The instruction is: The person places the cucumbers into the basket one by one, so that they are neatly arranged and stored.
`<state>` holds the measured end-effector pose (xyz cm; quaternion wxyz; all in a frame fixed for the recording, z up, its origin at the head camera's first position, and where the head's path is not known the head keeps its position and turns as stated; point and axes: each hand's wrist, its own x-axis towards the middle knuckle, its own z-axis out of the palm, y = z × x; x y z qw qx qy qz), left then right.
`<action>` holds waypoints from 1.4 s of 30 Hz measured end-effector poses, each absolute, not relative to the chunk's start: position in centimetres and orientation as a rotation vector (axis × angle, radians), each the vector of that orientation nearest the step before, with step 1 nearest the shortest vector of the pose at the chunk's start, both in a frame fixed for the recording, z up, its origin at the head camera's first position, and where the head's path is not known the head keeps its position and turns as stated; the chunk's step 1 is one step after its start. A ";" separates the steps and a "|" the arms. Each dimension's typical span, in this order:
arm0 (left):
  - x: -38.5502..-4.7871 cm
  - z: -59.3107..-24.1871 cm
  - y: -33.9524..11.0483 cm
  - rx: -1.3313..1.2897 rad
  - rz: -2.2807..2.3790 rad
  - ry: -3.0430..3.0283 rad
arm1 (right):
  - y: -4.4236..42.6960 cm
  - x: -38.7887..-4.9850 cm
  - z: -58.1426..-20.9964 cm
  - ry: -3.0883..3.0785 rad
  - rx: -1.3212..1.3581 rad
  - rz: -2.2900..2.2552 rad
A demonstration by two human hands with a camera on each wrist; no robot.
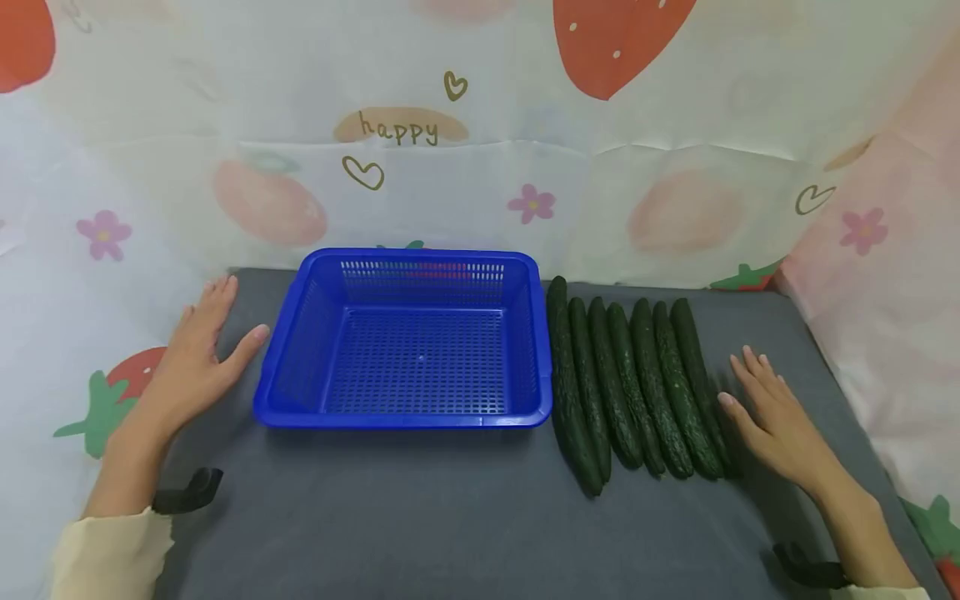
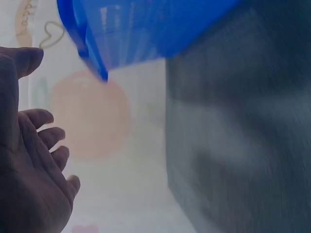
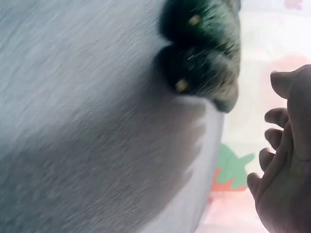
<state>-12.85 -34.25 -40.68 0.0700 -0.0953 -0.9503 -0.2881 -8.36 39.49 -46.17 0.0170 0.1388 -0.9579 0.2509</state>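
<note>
A blue plastic basket (image 1: 420, 421) with slotted walls stands on the grey table, nothing in it. Right beside it several dark green cucumbers (image 1: 651, 387) lie side by side, lengthwise away from me. My left hand (image 1: 191, 354) is held to the left of the basket, fingers extended and thumb apart, touching nothing. To the right of the cucumber row hovers my right hand (image 1: 780, 425), its fingers straight and holding nothing. The left wrist view has the basket's side (image 2: 136, 34) above the hand; the right wrist view has cucumber ends (image 3: 199, 73) near the right hand.
The grey tablecloth (image 1: 405, 517) spreads in front of the basket. A white printed curtain (image 1: 465, 200) with strawberries, flowers and hearts hangs right behind the table, and a pink-toned cloth (image 1: 885, 300) hangs along the right edge. Dark bands (image 1: 187, 492) sit at both wrists.
</note>
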 end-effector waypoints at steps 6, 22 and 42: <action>-15.4 -40.6 -32.0 -0.225 -1.164 -2.796 | 39.1 -9.1 -45.8 -2.963 0.462 0.831; -16.7 -43.7 -29.7 -0.093 -1.561 -2.547 | 38.1 -8.3 -46.2 -2.929 0.495 0.833; -15.4 -44.5 -30.7 0.280 -2.135 -2.468 | 36.8 -9.4 -44.8 -3.117 0.302 0.770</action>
